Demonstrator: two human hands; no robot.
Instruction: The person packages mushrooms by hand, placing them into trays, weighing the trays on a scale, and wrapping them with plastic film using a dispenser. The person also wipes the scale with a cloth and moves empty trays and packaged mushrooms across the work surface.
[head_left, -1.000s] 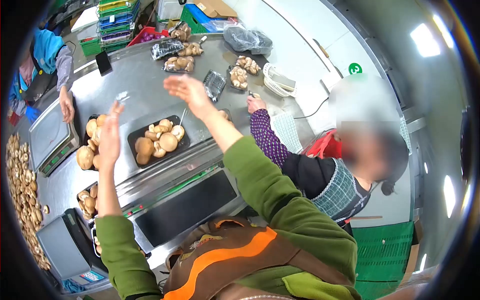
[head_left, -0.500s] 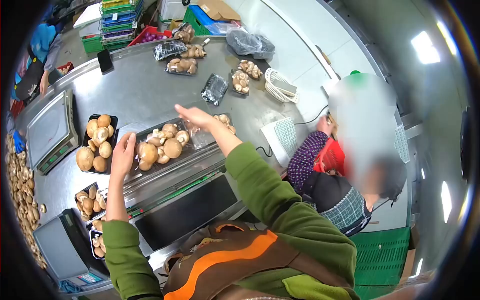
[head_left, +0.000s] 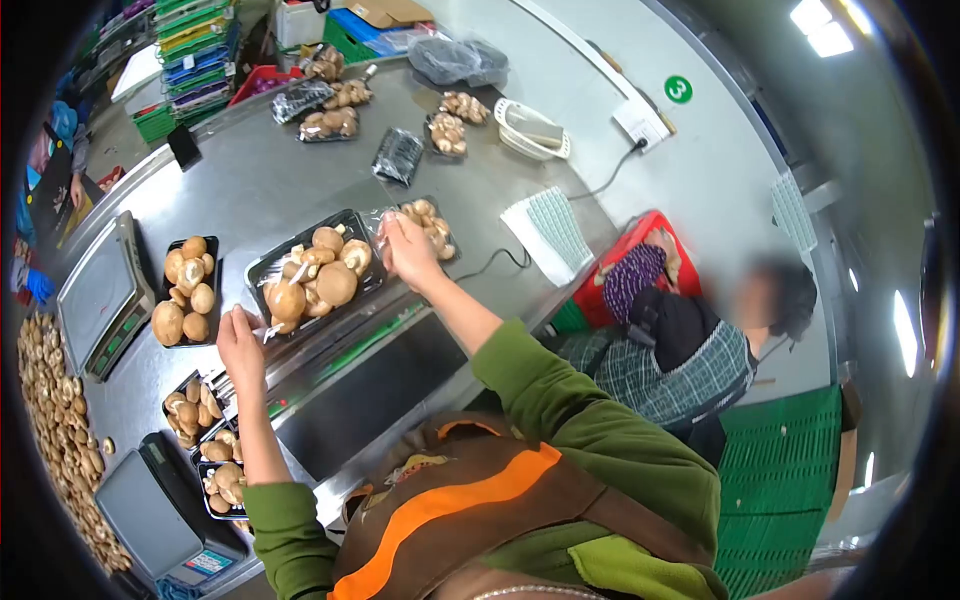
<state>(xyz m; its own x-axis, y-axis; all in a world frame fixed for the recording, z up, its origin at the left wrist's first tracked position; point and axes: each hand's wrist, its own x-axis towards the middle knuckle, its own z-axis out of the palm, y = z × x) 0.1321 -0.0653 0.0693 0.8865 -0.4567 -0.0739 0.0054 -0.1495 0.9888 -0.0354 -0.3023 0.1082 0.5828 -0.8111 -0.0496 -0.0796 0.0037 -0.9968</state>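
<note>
A black tray of brown mushrooms (head_left: 318, 275) lies at the near edge of the steel table, between my hands. Beside its left end, my left hand (head_left: 241, 345) is closed, pinching clear plastic film. At the tray's right end my right hand (head_left: 408, 246) is closed on film too, its fingers bent together. Another filled tray (head_left: 186, 292) stands to the left, next to a weighing scale (head_left: 105, 290). Right of my right hand sits a wrapped mushroom pack (head_left: 430, 226), partly behind it.
Further back are wrapped packs (head_left: 328, 124), a white basket (head_left: 532, 130), a grey bag (head_left: 458, 62) and a phone (head_left: 184, 147). Loose mushrooms (head_left: 60, 430) fill the far left. A co-worker (head_left: 670, 370) bends over a red crate (head_left: 655, 228) at the right.
Both hands have moved lower, and their fingers have closed on film at the tray's ends. The co-worker has bent down to the red crate. The view has shifted.
</note>
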